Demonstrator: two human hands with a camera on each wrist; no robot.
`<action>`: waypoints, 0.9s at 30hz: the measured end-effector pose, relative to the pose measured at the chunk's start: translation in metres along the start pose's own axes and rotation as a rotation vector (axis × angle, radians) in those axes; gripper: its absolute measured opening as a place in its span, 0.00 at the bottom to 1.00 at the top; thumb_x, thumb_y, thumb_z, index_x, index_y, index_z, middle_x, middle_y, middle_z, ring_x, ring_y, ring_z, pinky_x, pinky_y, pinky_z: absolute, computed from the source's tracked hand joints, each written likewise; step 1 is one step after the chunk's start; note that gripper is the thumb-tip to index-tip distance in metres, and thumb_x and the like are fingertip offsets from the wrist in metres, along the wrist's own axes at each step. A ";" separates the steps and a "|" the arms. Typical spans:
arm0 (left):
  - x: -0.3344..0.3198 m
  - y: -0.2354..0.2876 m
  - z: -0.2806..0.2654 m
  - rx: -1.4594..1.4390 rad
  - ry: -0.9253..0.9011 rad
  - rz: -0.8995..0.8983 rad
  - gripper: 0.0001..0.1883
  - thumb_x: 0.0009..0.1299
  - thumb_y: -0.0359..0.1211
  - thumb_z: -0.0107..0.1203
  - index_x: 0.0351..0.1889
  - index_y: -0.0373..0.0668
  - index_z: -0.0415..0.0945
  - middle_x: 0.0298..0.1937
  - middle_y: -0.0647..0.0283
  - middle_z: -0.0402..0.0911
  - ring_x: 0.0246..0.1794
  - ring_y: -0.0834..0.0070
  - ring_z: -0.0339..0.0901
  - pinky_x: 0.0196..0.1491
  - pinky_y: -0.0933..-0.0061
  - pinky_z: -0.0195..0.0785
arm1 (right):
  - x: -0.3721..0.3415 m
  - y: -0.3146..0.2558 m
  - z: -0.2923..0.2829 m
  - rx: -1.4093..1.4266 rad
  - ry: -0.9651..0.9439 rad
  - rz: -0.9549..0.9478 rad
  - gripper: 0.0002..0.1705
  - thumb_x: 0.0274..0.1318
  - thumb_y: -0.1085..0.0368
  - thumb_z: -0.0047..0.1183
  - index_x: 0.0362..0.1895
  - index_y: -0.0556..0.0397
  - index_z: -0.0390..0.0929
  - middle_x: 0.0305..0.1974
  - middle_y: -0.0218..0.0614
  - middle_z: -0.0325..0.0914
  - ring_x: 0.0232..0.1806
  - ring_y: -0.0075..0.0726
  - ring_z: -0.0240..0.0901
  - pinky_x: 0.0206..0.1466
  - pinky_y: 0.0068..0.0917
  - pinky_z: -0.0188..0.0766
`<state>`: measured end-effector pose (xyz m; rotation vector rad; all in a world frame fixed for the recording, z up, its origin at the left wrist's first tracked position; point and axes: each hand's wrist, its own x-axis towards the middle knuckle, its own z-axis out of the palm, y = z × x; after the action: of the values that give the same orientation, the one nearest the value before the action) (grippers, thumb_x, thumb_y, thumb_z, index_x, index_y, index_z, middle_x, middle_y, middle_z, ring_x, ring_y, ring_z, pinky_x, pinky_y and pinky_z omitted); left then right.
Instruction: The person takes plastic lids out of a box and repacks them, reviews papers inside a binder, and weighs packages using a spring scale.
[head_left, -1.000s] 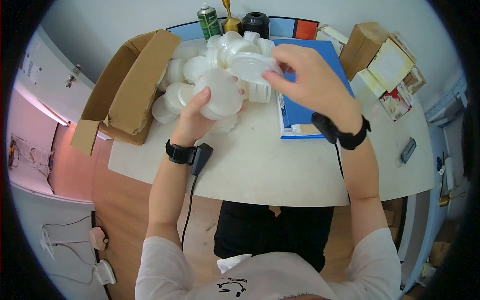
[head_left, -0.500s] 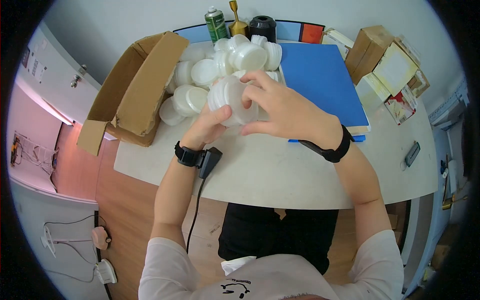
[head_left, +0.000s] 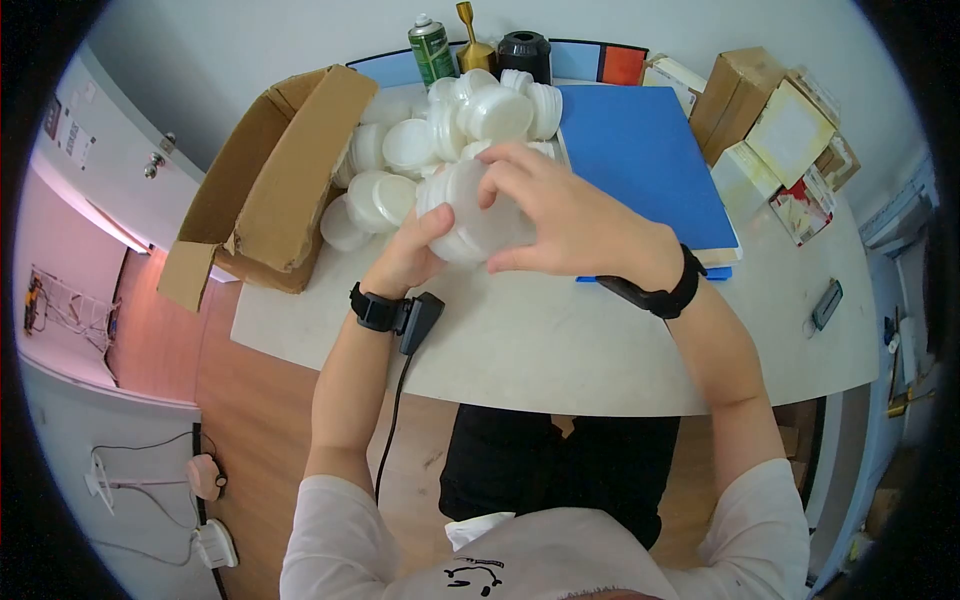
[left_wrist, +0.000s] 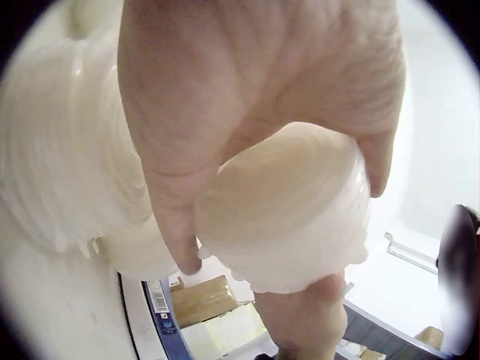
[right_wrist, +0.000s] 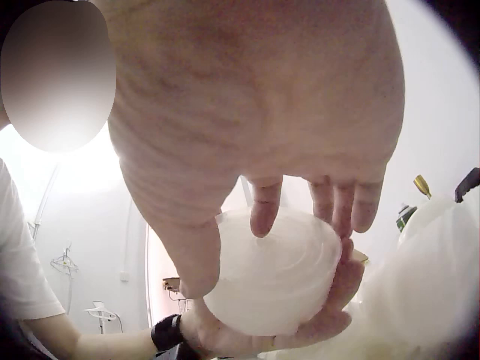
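Over the front of the pile, both hands hold a round, translucent white plastic tub (head_left: 478, 225) with a lid. My left hand (head_left: 408, 252) grips it from the left, thumb along its side. In the left wrist view the tub (left_wrist: 292, 210) sits between thumb and fingers. My right hand (head_left: 585, 215) spans it from the right, thumb at the lower edge and fingers at the upper edge. The right wrist view shows its bent fingers around the rim of the tub (right_wrist: 270, 277), with the left hand supporting from beneath. Behind lie several similar tubs (head_left: 410, 146) in a heap.
An open cardboard box (head_left: 285, 185) leans left of the heap. A blue folder (head_left: 645, 165) lies to the right. At the back stand a green spray can (head_left: 432, 52), a gold object (head_left: 476, 52) and a black cylinder (head_left: 524, 56). Small boxes (head_left: 790, 130) are stacked at the right.
A second clear round piece, held apart in my right hand a second ago, has come down onto the tub in my left hand. My right hand has moved left and down around it.
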<state>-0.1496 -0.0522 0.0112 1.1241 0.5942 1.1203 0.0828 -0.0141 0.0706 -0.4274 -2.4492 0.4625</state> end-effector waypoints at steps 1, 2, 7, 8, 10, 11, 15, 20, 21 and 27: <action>0.000 0.000 0.000 0.001 -0.001 0.000 0.48 0.65 0.56 0.65 0.75 0.45 0.53 0.66 0.60 0.67 0.70 0.65 0.65 0.68 0.58 0.65 | 0.001 0.000 0.001 0.047 -0.027 -0.010 0.29 0.44 0.60 0.74 0.47 0.51 0.70 0.66 0.48 0.62 0.60 0.57 0.68 0.60 0.40 0.70; 0.001 -0.001 -0.001 0.018 -0.005 0.011 0.48 0.63 0.56 0.67 0.74 0.46 0.54 0.65 0.60 0.67 0.70 0.64 0.65 0.67 0.57 0.67 | 0.002 0.000 0.002 0.044 -0.024 -0.012 0.29 0.44 0.60 0.74 0.47 0.51 0.70 0.66 0.48 0.62 0.60 0.57 0.68 0.60 0.40 0.70; 0.004 0.006 0.014 0.037 0.038 0.071 0.47 0.60 0.53 0.69 0.72 0.49 0.55 0.62 0.59 0.68 0.68 0.60 0.68 0.64 0.55 0.70 | 0.003 0.002 0.003 0.029 -0.048 -0.068 0.31 0.46 0.62 0.73 0.51 0.52 0.70 0.69 0.48 0.61 0.64 0.58 0.66 0.69 0.41 0.64; 0.005 0.006 0.015 -0.005 0.033 0.081 0.46 0.61 0.52 0.68 0.72 0.49 0.56 0.62 0.57 0.68 0.67 0.58 0.69 0.64 0.54 0.70 | 0.004 0.004 -0.002 0.030 -0.049 -0.064 0.31 0.46 0.62 0.73 0.51 0.52 0.70 0.69 0.48 0.61 0.64 0.58 0.66 0.69 0.41 0.64; 0.007 0.009 0.015 -0.045 0.027 0.093 0.45 0.61 0.51 0.68 0.72 0.50 0.56 0.62 0.56 0.69 0.66 0.57 0.70 0.64 0.52 0.70 | 0.008 0.010 -0.016 0.100 -0.059 0.112 0.36 0.48 0.61 0.72 0.60 0.53 0.68 0.71 0.48 0.61 0.67 0.59 0.64 0.72 0.41 0.60; 0.008 0.010 0.015 -0.061 0.030 0.123 0.44 0.62 0.51 0.67 0.72 0.50 0.56 0.63 0.55 0.68 0.66 0.56 0.70 0.64 0.51 0.70 | 0.008 0.016 -0.020 0.099 -0.061 0.112 0.36 0.48 0.61 0.72 0.60 0.53 0.68 0.71 0.48 0.61 0.67 0.59 0.64 0.72 0.41 0.60; 0.008 0.004 0.006 -0.017 0.050 0.156 0.43 0.67 0.56 0.59 0.75 0.47 0.56 0.71 0.50 0.66 0.69 0.51 0.68 0.68 0.48 0.66 | -0.010 0.057 -0.004 -0.285 0.032 0.174 0.45 0.49 0.58 0.70 0.70 0.52 0.62 0.73 0.52 0.57 0.73 0.59 0.57 0.74 0.46 0.57; 0.010 0.003 0.005 -0.010 0.019 0.151 0.42 0.68 0.56 0.59 0.74 0.46 0.57 0.71 0.50 0.67 0.70 0.51 0.68 0.69 0.47 0.64 | -0.015 0.068 0.007 -0.335 -0.023 0.192 0.47 0.45 0.59 0.71 0.70 0.54 0.65 0.62 0.59 0.65 0.63 0.64 0.67 0.65 0.49 0.67; 0.009 0.002 0.005 -0.024 0.019 0.152 0.41 0.68 0.56 0.59 0.73 0.46 0.58 0.71 0.50 0.67 0.70 0.51 0.68 0.69 0.47 0.63 | -0.014 0.065 0.006 -0.332 -0.023 0.192 0.47 0.45 0.59 0.71 0.70 0.54 0.65 0.62 0.59 0.65 0.63 0.64 0.67 0.65 0.49 0.67; 0.010 0.002 0.003 -0.077 0.027 0.138 0.39 0.67 0.51 0.61 0.72 0.49 0.57 0.67 0.52 0.69 0.68 0.53 0.69 0.68 0.51 0.66 | -0.010 0.059 -0.004 -0.137 -0.064 0.285 0.40 0.47 0.61 0.66 0.67 0.55 0.70 0.58 0.59 0.68 0.58 0.65 0.71 0.61 0.44 0.71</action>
<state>-0.1440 -0.0441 0.0157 1.0980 0.4954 1.2683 0.1040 0.0352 0.0438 -0.8383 -2.5002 0.4311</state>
